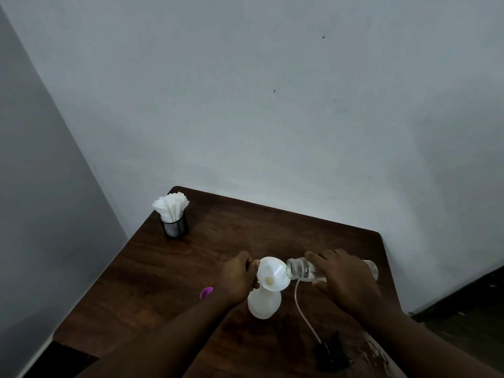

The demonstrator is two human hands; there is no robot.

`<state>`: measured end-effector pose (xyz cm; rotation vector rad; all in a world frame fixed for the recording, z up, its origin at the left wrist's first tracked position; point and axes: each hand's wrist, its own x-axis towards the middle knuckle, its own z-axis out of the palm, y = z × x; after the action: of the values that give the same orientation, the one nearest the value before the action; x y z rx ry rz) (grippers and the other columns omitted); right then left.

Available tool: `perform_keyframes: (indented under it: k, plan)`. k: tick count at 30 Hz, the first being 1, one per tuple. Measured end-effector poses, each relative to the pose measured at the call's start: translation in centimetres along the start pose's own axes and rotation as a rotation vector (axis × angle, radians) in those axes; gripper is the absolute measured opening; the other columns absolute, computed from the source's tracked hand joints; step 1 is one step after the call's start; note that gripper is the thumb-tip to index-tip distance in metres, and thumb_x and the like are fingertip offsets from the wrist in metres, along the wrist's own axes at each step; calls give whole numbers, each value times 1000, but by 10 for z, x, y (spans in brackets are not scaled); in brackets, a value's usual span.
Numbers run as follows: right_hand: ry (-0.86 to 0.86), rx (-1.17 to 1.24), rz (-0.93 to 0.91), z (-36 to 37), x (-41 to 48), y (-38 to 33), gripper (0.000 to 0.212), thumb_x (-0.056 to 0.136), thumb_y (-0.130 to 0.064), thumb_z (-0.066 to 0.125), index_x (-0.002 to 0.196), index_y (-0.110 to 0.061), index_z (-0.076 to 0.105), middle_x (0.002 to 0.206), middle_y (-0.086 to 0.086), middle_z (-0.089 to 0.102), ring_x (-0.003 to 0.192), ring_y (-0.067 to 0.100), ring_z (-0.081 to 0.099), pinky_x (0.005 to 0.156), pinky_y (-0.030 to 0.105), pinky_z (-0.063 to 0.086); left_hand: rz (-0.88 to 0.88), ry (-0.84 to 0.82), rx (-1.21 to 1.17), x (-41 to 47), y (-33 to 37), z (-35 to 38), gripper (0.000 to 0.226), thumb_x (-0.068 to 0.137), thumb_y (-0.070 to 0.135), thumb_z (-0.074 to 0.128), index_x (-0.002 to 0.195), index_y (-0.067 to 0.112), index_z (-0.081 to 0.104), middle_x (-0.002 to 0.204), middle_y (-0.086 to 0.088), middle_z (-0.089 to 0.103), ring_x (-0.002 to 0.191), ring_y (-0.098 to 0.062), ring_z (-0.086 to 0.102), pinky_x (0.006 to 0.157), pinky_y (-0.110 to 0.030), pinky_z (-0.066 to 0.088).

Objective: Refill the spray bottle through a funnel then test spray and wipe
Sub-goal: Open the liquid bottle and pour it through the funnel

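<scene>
A white spray bottle [264, 302] stands on the dark wooden table [169, 271] with a white funnel [272, 272] seated in its neck. My left hand [238, 276] grips the funnel's left rim and the bottle neck. My right hand [345, 276] holds a clear plastic bottle [298, 270] tipped on its side, its open mouth touching the funnel's right rim. The black spray head [331, 353] lies on the table near the front, its thin dip tube [300, 306] curving up toward the bottle.
A black mesh cup holding white tissues [173, 216] stands at the table's far left corner. A small purple cap [206, 292] lies left of my left wrist. The table's back and right edges meet a grey wall.
</scene>
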<state>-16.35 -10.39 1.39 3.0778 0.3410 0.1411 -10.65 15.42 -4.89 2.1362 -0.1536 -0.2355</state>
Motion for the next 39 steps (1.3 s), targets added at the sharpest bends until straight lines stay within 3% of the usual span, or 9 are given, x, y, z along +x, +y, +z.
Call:
perform_keyframes:
  k: [12, 31, 39]
  plan:
    - [-6, -3, 3, 1, 2, -1, 61, 68, -45, 80, 125, -36, 59, 108, -11, 70, 87, 16, 66, 65, 32, 54, 22, -6, 12, -1, 0, -1, 26, 104, 33, 51, 88, 13, 57, 72, -3, 74, 59, -5, 70, 63, -30, 58]
    - [10, -2, -15, 0, 2, 0, 64, 68, -44, 83, 126, -32, 60, 110, -7, 72, 90, 19, 68, 68, 35, 56, 33, -6, 63, 0, -1, -1, 26, 104, 35, 50, 86, 17, 56, 72, -2, 73, 57, -2, 69, 58, -22, 55]
    - [13, -9, -20, -5, 2, -1, 63, 65, -44, 83, 123, -32, 62, 107, -8, 72, 86, 18, 68, 65, 34, 56, 49, 11, 46, 1, -4, 1, 28, 104, 35, 50, 86, 14, 56, 69, -2, 73, 55, -3, 68, 60, -29, 57]
